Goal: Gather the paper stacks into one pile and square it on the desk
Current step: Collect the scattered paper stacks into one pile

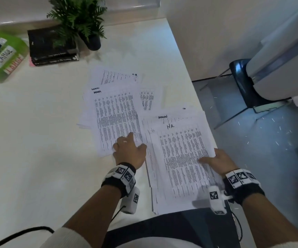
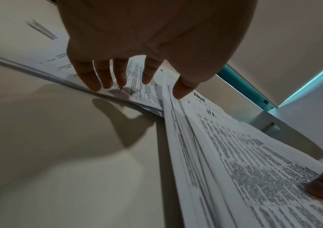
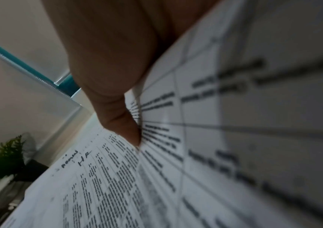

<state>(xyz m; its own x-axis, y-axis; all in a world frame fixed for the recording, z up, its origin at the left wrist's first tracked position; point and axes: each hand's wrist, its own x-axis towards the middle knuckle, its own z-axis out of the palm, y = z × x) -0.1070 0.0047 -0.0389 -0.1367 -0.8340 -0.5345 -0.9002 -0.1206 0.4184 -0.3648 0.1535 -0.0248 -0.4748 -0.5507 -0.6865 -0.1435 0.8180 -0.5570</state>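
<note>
A thick stack of printed sheets marked "HR" (image 1: 178, 158) lies at the desk's right front edge, fanned along its left side. My right hand (image 1: 216, 161) pinches its right edge, thumb (image 3: 125, 123) on top, fingers hidden beneath. Left of it lies a second stack (image 1: 116, 120) with a printed table on top, overlapping further sheets (image 1: 117, 76) behind. My left hand (image 1: 128, 149) hovers just over this second stack's near corner with fingers (image 2: 90, 77) straight and spread. The HR stack (image 2: 244, 154) rises at the right of the left wrist view.
A potted fern (image 1: 80, 17) and black books (image 1: 52, 45) stand at the desk's back. A green "LARGE" package (image 1: 5, 56) lies back left. The white desk (image 1: 37, 140) ends right beside the HR stack; a dark chair (image 1: 241, 81) stands on the floor beyond.
</note>
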